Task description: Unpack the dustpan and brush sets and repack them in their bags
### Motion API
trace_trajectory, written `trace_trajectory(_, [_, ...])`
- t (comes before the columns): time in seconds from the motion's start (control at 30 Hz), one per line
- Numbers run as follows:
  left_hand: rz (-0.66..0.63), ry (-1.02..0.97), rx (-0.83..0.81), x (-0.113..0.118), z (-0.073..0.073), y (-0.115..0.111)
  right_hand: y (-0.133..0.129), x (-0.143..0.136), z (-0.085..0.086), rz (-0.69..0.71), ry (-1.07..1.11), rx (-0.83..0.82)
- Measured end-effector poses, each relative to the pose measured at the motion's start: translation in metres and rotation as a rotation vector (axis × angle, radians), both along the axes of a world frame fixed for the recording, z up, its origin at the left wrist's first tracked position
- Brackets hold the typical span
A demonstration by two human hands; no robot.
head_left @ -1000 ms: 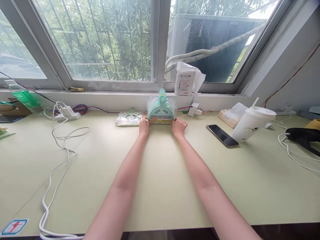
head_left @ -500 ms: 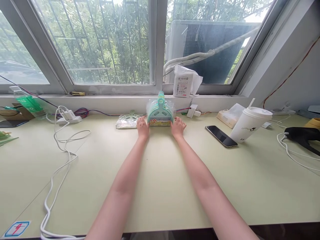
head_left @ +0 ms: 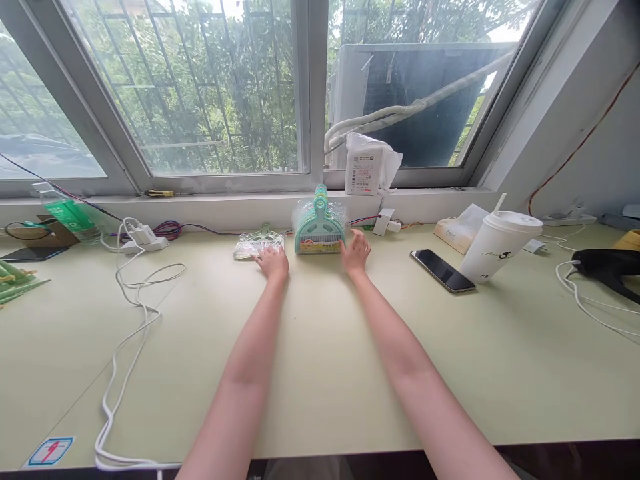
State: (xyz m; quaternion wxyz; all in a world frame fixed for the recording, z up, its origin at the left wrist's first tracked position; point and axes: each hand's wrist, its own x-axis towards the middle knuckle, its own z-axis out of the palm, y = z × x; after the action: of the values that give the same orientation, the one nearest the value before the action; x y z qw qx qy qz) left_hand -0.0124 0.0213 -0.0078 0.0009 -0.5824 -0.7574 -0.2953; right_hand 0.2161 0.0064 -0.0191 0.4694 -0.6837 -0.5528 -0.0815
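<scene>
A stack of small green dustpan-and-brush sets (head_left: pixel 320 230) in clear plastic wrap stands upright against the wall below the window, handles up. My right hand (head_left: pixel 356 253) rests at its right edge, thumb side against it and fingers apart. To the left of the stack, another wrapped dustpan set (head_left: pixel 257 241) lies lower on the table, with a pale green handle. My left hand (head_left: pixel 273 262) reaches onto its front right part, fingers spread over the wrap. That hand covers part of the pack.
On the right are a phone (head_left: pixel 442 271), a white cup with a straw (head_left: pixel 501 247) and a tissue pack (head_left: pixel 457 230). White cables (head_left: pixel 143 320) run down the left side near a power strip (head_left: pixel 145 245). A white package (head_left: pixel 367 165) sits on the sill.
My left hand has left the left edge of the upright stack and moved left onto the lower wrapped set. My right hand has stayed beside the stack. The view has shifted slightly.
</scene>
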Motion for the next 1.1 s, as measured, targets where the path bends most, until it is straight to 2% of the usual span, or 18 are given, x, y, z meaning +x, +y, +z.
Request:
trace_trajectory(0.1, [-0.029,0.192,-0.166,-0.01,-0.002,-0.004,-0.004,0.001,0.001,-0.014,0.076,0.036])
trace_trajectory(0.17, [-0.044,0.305,-0.18,-0.01,-0.001,-0.012,-0.008,0.003,0.002,-0.048,0.164,0.034])
trace_trajectory(0.27, [-0.064,0.375,-0.175,-0.008,0.006,-0.034,-0.016,0.008,0.003,-0.137,0.337,-0.004])
trace_trajectory(0.43, [-0.17,0.436,-0.188,-0.014,0.017,-0.094,-0.032,0.013,0.003,-0.255,0.537,-0.052])
trace_trajectory(0.63, [-0.392,0.477,-0.097,-0.028,0.022,-0.185,-0.073,0.005,0.005,-0.195,0.534,-0.122])
trace_trajectory(0.7, [-0.442,0.397,-0.018,-0.034,0.024,-0.204,-0.092,-0.001,0.006,-0.126,0.489,-0.188])
trace_trajectory(0.77, [-0.303,0.282,0.072,-0.045,0.027,-0.21,-0.11,-0.011,0.006,0.011,0.398,-0.267])
trace_trajectory(0.83, [-0.143,0.101,-0.018,-0.058,0.03,-0.204,-0.128,-0.022,0.006,0.235,0.25,-0.371])
trace_trajectory(0.87, [-0.116,-0.015,-0.121,-0.065,0.031,-0.199,-0.135,-0.028,0.005,0.355,0.179,-0.413])
trace_trajectory(0.93, [-0.171,-0.26,-0.258,-0.073,0.033,-0.186,-0.146,-0.038,0.004,0.578,0.087,-0.447])
trace_trajectory(1.0, [-0.21,-0.585,-0.282,-0.074,0.035,-0.176,-0.152,-0.044,0.004,0.726,0.076,-0.442])
trace_trajectory(1.07, [-0.243,-0.861,-0.283,-0.066,0.038,-0.17,-0.152,-0.043,0.004,0.782,0.22,-0.426])
trace_trajectory(1.1, [-0.308,-0.979,-0.278,-0.06,0.041,-0.167,-0.151,-0.04,0.005,0.788,0.339,-0.4])
